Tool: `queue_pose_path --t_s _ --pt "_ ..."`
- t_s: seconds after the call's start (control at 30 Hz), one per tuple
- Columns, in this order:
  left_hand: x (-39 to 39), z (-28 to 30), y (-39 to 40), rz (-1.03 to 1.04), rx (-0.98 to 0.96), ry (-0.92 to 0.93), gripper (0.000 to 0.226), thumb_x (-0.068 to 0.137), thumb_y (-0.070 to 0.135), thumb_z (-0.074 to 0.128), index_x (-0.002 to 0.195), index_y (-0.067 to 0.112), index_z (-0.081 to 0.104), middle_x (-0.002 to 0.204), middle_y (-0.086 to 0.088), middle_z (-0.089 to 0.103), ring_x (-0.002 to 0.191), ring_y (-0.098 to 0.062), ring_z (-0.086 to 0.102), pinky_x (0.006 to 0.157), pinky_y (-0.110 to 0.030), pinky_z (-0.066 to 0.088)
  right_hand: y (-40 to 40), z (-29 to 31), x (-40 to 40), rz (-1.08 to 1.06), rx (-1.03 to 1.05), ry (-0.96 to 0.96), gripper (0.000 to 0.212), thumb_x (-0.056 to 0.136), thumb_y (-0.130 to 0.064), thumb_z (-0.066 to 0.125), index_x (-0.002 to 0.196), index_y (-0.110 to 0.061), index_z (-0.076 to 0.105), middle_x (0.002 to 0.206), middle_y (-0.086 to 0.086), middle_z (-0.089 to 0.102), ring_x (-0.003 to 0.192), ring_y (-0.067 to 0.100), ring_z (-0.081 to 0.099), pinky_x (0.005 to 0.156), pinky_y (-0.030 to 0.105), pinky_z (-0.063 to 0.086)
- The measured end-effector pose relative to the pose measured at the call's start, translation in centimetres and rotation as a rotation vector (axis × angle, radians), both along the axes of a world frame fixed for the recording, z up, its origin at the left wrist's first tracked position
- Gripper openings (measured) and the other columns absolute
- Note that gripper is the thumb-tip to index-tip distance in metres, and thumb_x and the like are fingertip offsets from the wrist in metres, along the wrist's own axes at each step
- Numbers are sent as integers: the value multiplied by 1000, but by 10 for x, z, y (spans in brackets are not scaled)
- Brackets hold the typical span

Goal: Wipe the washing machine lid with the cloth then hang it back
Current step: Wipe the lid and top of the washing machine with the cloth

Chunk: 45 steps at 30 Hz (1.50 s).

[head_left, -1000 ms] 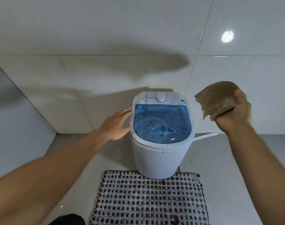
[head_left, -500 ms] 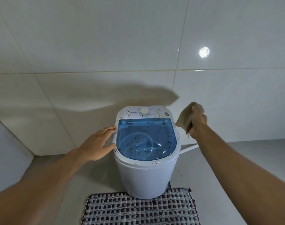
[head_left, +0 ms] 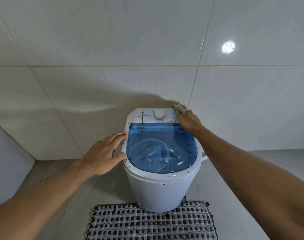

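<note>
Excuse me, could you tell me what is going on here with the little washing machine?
A person is starting to wipe the speckled top of a small white washing machine. The right hand presses a cloth onto the back right corner of the control panel, beside the dial. The left hand lies flat against the left rim, steadying it. The blue lid is shut and dotted with dark specks.

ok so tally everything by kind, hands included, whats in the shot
hand: 2, left hand and right hand
washing machine: 1
cloth: 1, under the right hand
control dial: 1
woven mat: 1
total: 6
</note>
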<state>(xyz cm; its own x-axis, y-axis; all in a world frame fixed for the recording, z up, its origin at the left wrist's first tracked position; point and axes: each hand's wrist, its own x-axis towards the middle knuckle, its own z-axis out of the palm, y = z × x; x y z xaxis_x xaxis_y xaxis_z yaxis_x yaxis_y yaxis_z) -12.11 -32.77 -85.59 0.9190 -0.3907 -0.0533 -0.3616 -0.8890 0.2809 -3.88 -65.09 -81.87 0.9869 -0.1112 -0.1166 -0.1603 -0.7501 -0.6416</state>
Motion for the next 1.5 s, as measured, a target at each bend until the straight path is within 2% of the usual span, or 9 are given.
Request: queue_pose_path --t_s 0.2,0.57,0.77,0.9,0.97,1.07,1.17,1.37,1.5 --pt "-1 3 -2 -5 29 7 76 96 57 37 162 31 8 170 17 6 123 -19 54 118 -40 32 6 -19 22 313 -299 -103 57 109 -44 23 163 -28 13 173 -4 6 160 21 -4 129 44 -1" --pt "0 1 0 -5 43 -1 78 94 61 32 162 32 8 170 17 5 146 -11 34 119 -40 25 -24 -32 -10 540 -347 -187 56 110 -38 29 162 -31 8 172 -9 2 158 9 -7 129 42 -7" --pt "2 3 3 -14 72 -14 88 83 71 20 162 33 8 170 17 7 150 -11 28 120 -43 27 -43 -20 -26 487 -317 -109 48 108 -44 34 156 -45 32 170 -9 19 156 19 21 128 44 15" --pt "2 3 2 -7 84 -14 83 88 68 24 162 33 7 170 18 6 152 -11 24 120 -43 27 -51 4 -36 372 -424 -167 40 108 -39 34 141 -40 57 149 -4 58 126 28 59 105 44 44" --pt "1 5 1 -5 79 -12 84 88 67 24 162 33 8 169 19 5 152 -10 23 120 -43 27 -63 8 -31 158 -233 -146 39 106 -30 36 128 -31 68 122 0 69 110 25 62 93 37 46" --pt "1 5 0 0 75 -3 83 88 65 24 162 32 7 169 19 4 153 -10 22 121 -43 27 -80 16 -22 -411 497 -66 42 99 -32 44 134 -14 58 126 12 64 111 31 59 99 49 53" --pt "1 4 1 -2 61 3 79 92 62 30 162 33 7 170 19 4 153 -11 23 121 -44 28 -84 22 -16 -589 877 -58 46 103 -29 48 146 -11 44 126 14 54 116 33 53 108 54 48" --pt "0 3 1 -4 31 6 73 98 55 38 162 32 11 169 19 7 140 -16 43 116 -45 36 -51 15 -23 -25 417 -90 38 109 -27 36 141 -19 57 131 5 59 111 17 54 96 36 44" --pt "1 2 0 9 41 16 72 100 53 40 162 32 10 169 19 6 137 -19 46 114 -45 37 -46 -27 -34 74 287 -15 66 96 -53 50 152 -17 48 162 -2 39 152 17 31 126 38 21"
